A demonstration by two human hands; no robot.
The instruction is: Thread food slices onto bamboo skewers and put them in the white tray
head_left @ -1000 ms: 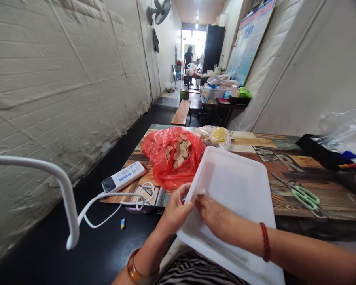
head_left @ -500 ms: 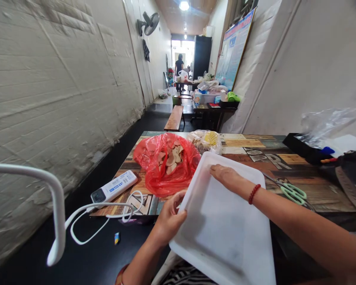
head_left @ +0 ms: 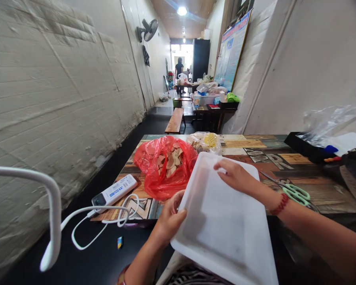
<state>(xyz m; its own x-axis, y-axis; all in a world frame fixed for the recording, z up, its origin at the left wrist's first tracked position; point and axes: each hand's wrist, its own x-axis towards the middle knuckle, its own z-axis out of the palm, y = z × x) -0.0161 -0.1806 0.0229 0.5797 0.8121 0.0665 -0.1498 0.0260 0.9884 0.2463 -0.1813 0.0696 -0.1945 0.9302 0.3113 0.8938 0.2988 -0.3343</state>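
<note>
A white rectangular plastic tray is tilted toward me over the table's near edge. My left hand grips its left rim, with the thumb on the inner side and the fingers behind. Over the tray's far part is my right hand, its fingers curled in. A small whitish bit shows by the fingertips, too little to name. Just beyond the tray lies an open red plastic bag holding several flat tan pieces. Behind it sits a clear bag with something yellow inside.
A white power bank with a looped cable lies at the wooden table's left corner. Green-handled scissors rest right of the tray, near a black box. A bench and a distant person are farther back.
My right hand has drawn back slightly to the right and its flat fingers have curled. My left hand keeps its hold on the tray, which has barely shifted.
</note>
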